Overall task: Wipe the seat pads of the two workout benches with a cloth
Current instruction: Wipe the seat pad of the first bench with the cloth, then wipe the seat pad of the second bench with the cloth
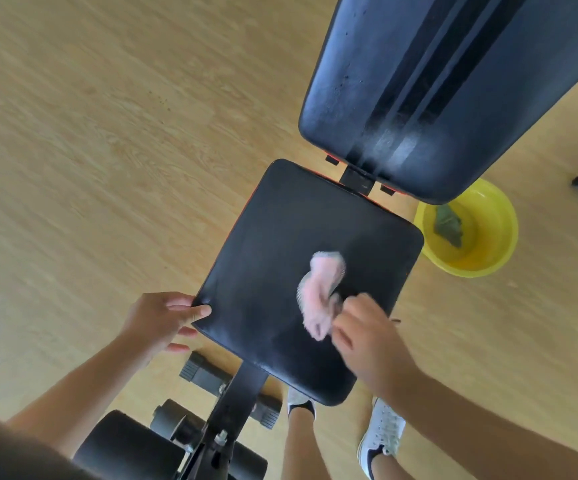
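Black vinyl covers the seat pad [280, 265], whose near-left corner is gripped by the left hand [163, 323], thumb on top. A pink cloth [322, 292] is pinched in the closed right hand [367, 341] and pressed on the pad's right half. A yellow basin [488, 237] stands on the wooden floor [107, 150] beside the pad.
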{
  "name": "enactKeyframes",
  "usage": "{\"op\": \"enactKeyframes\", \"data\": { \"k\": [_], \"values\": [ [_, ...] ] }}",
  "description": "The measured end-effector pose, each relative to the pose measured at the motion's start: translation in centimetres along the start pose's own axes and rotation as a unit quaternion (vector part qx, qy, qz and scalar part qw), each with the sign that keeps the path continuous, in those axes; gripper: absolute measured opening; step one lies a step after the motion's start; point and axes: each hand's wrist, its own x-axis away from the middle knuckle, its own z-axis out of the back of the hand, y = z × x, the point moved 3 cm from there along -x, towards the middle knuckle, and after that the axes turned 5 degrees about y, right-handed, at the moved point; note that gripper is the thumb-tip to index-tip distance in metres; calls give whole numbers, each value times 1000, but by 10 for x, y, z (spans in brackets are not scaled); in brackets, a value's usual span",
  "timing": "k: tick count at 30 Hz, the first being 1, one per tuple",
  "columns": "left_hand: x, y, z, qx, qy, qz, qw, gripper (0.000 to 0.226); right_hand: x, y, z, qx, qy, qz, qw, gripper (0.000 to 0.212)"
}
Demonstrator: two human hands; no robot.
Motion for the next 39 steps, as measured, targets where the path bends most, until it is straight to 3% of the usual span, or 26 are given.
{"op": "enactKeyframes", "data": {
  "k": [2, 4, 5, 6, 8, 9, 10, 14, 19, 22, 24, 29, 31, 36, 39],
  "values": [
    [-1, -1, 0, -5, 0, -2, 1000, 27, 33, -39, -22, 18, -101, 227, 969, 29],
    [-1, -2, 1, -5, 5, -4, 1000, 30, 13, -26, -26, 43, -113, 331, 936, 22],
    [0, -2, 2, -12, 9, -10, 1000, 30, -9, -12, -20, 81, -102, 332, 934, 24],
    [2, 1, 1, -26, 8, -22, 999, 29, -34, 4, -10, 111, -69, 276, 952, 23],
    [7, 4, 2, -85, 6, -48, 995, 23, -76, 42, 16, 72, 35, 23, 997, 7],
    [9, 7, 6, -129, 4, -64, 990, 19, -83, 52, 26, 27, 79, -112, 990, 9],
    [11, 12, 11, -181, -1, -88, 980, 16, -83, 52, 28, -7, 91, -189, 978, 14],
    [22, 89, 36, -322, 7, -199, 925, 26, -67, 26, 34, -75, 22, -201, 976, 29],
    [74, 214, 21, -399, 15, -344, 850, 21, -39, 47, 85, -184, 84, -292, 935, 21],
    [108, 252, -5, -467, -17, -386, 795, 23, -14, 81, 123, -220, 118, -330, 910, 35],
    [130, 275, -25, -488, -37, -394, 778, 22, 6, 108, 144, -228, 140, -353, 897, 38],
    [182, 331, -139, -468, -79, -445, 759, 24, 81, 170, 188, -256, 211, -424, 843, 40],
    [204, 341, -199, -483, -111, -460, 737, 22, 120, 192, 203, -252, 240, -458, 818, 45],
    [259, 339, -332, -511, -193, -485, 683, 21, 234, 230, 228, -222, 297, -546, 751, 45],
    [296, 322, -403, -508, -230, -484, 674, 26, 314, 236, 237, -194, 324, -580, 722, 35]
  ]
}}
